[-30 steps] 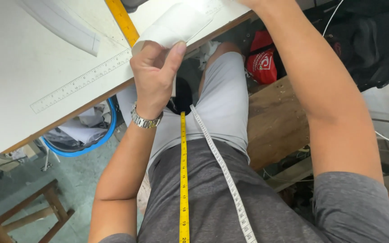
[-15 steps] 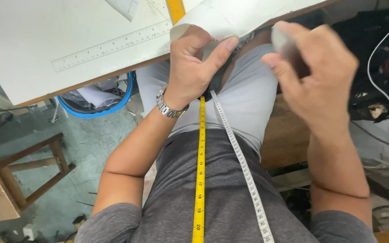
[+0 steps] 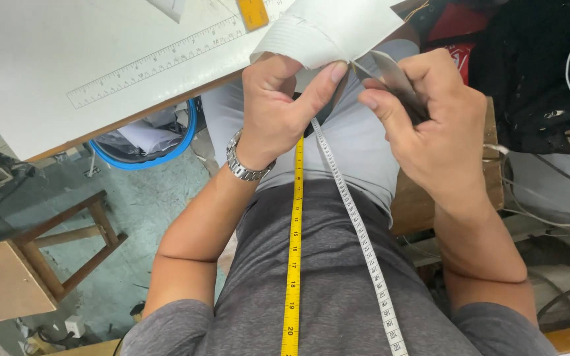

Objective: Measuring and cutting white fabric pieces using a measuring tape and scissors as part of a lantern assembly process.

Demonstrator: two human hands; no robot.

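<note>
My left hand (image 3: 278, 105), with a metal watch (image 3: 242, 165) on its wrist, pinches the lower edge of a white sheet of fabric or paper (image 3: 331, 29) that hangs over the table's edge. My right hand (image 3: 437, 125) grips a grey metal tool (image 3: 394, 76) that looks like scissors. Its tip touches the sheet's edge right beside my left thumb. A measuring tape hangs down my grey shirt in two strands, one yellow (image 3: 295, 244) and one white (image 3: 364, 244).
The white table (image 3: 67, 53) carries a clear ruler (image 3: 166, 59) and a yellow ruler (image 3: 253, 12). Under it stands a blue basin (image 3: 146, 142) with scraps. A wooden stool (image 3: 28, 264) is at the left. Dark cloth and cables (image 3: 536, 72) lie at the right.
My right hand has come back from over the table with the grey tool and brought it to the sheet's edge. My left hand has kept its pinch on the sheet.
</note>
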